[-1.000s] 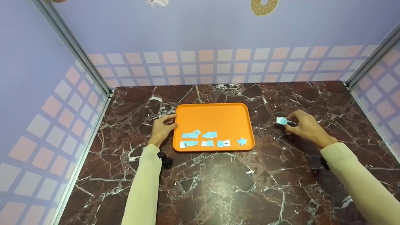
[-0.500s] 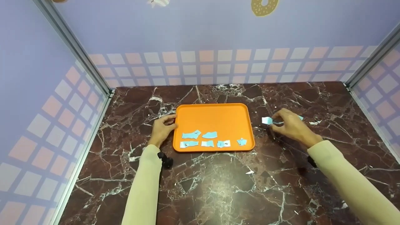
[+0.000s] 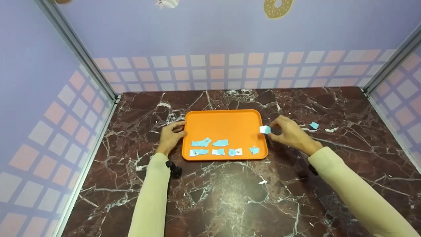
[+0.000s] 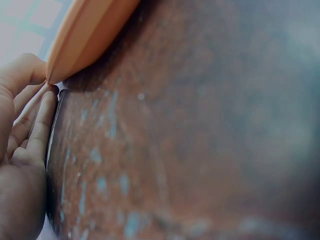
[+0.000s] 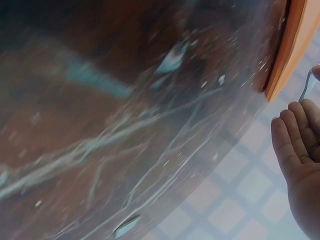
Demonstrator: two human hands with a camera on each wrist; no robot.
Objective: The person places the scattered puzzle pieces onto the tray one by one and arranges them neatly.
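A torn scrap of light blue and white paper (image 3: 265, 129) is pinched between the thumb and fingers of my right hand (image 3: 291, 134). It overlaps the right rim of the orange tray (image 3: 227, 121) in the head view. My left hand (image 3: 169, 136) holds the tray's left edge, and the left wrist view shows its fingertips at the rim (image 4: 90, 40). Along the front of the tray lie several torn blue pieces, among them a long one (image 3: 201, 142), a white-ended one (image 3: 199, 152) and a small jagged cluster (image 3: 254, 150) at the right.
On the dark marbled table (image 3: 227, 197), right of my right hand, lies another blue paper piece (image 3: 314, 125). A small white fleck (image 3: 263, 181) lies in front of the tray. Panel walls (image 3: 227, 39) enclose the back and sides.
My right hand has moved left with the paper scrap, from the table at the right to the tray's right rim, uncovering a blue piece behind it. The left hand stays at the tray.
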